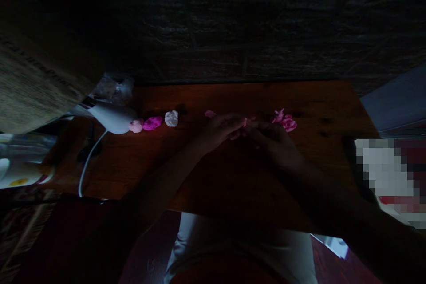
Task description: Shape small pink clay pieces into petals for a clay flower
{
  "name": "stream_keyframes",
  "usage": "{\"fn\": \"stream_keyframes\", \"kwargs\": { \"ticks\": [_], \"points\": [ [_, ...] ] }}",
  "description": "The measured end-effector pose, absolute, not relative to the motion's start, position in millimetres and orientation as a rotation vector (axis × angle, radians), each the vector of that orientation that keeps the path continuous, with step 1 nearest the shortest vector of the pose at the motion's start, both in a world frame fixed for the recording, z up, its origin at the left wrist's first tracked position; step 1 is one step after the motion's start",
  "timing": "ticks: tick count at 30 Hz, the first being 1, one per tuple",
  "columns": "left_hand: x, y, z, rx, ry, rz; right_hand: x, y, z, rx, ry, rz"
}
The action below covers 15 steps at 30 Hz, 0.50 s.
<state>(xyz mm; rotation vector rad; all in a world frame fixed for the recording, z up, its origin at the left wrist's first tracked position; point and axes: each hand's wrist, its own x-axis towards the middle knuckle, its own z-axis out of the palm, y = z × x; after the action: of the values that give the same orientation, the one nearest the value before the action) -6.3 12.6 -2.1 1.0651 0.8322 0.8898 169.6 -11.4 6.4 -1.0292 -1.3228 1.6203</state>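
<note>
Over the worktop, the left hand and right hand meet, fingers curled, pinching a small pink piece between them. The pink flower lies just beyond the right hand; the white lump sits farther left.

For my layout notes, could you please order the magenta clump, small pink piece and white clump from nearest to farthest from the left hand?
1. Small pink piece: just left of the left hand.
2. White clump: farther left.
3. Magenta clump: left of the white clump.
</note>
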Motion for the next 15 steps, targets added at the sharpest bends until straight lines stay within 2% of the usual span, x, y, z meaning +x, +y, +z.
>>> {"fn": "stream_keyframes", "kwargs": {
  "ticks": [15],
  "points": [
    [-5.3,12.3,-5.7,1.089,0.822,0.898,170.1,-11.5,6.7,-1.018,-1.399,1.613]
  ]
}}
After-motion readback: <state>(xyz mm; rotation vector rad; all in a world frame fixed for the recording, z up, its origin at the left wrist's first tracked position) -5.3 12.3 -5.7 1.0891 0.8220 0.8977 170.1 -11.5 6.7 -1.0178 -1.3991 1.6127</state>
